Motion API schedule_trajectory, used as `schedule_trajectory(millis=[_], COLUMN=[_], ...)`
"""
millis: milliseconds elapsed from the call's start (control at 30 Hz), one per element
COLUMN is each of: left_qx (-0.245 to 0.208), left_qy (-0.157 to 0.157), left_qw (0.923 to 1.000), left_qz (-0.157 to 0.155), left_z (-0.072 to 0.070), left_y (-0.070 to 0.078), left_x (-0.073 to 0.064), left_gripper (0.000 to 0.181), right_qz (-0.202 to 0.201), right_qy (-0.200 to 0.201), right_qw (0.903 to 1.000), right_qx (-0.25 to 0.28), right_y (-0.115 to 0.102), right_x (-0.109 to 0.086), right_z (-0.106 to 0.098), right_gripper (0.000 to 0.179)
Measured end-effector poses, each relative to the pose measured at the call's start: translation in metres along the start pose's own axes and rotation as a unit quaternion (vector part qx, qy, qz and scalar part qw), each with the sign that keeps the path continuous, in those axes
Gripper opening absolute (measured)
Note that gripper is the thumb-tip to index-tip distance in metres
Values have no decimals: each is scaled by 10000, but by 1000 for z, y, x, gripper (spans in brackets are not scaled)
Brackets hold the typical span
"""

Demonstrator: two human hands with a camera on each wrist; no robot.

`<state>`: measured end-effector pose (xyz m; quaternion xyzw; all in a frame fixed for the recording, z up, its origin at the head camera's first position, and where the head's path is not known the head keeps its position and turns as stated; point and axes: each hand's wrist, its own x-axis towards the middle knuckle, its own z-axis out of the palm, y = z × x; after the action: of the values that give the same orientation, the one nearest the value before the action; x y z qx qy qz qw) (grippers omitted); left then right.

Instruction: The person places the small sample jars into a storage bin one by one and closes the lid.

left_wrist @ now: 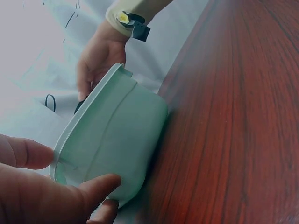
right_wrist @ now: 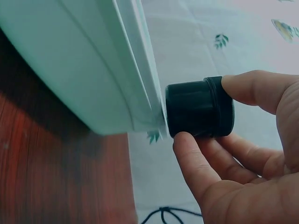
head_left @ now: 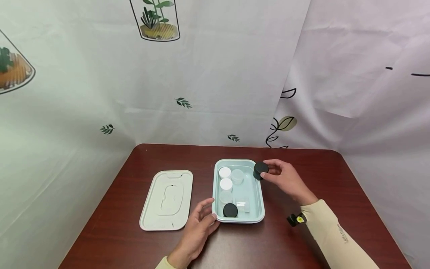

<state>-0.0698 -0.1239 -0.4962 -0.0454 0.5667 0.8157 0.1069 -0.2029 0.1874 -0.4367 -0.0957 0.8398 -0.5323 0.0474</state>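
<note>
My right hand point(head_left: 285, 179) pinches a small black lidded jar point(right_wrist: 196, 109) between thumb and fingers. The jar is at the box's back right rim; in the right wrist view it appears against the rim's edge. A pale blue plastic box point(head_left: 258, 201) stands uncovered on the table, and my left hand point(head_left: 198, 228) holds its front left corner, thumb and fingers on the rim and outer wall. Inside are two white-lidded jars point(head_left: 226, 184), another black jar point(head_left: 230, 210) at the front, and several clear containers point(head_left: 237, 176). The box's wall fills much of the left wrist view.
A whitish lid point(head_left: 167, 200) with a raised panel lies flat on the dark red wooden table point(head_left: 111, 231), left of the box. Behind the table hangs a white cloth point(head_left: 215, 74) printed with plants. A dark wrist device point(head_left: 296, 219) sits at my right sleeve's cuff.
</note>
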Motion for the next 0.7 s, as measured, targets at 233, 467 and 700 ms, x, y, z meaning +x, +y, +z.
schedule_trajectory(millis=[233,467,700], left_qx=[6,-60,-73], left_qy=[3,1,-30], left_qw=[10000,10000,10000], left_qz=[-2,-3,-15], left_z=[0,-1,-1], left_y=[0,-1,0], left_x=[0,1,1], left_gripper=[61,60,61], right_qz=[4,-23,-365], right_qy=[-266,-370,-463], right_qw=[9995,9967,9929], right_qx=[-186,-721,-1032], right_y=[-13,-18,-23], right_x=[6,11,15], right_z=[18,35,47], right_gripper=[54,52,49])
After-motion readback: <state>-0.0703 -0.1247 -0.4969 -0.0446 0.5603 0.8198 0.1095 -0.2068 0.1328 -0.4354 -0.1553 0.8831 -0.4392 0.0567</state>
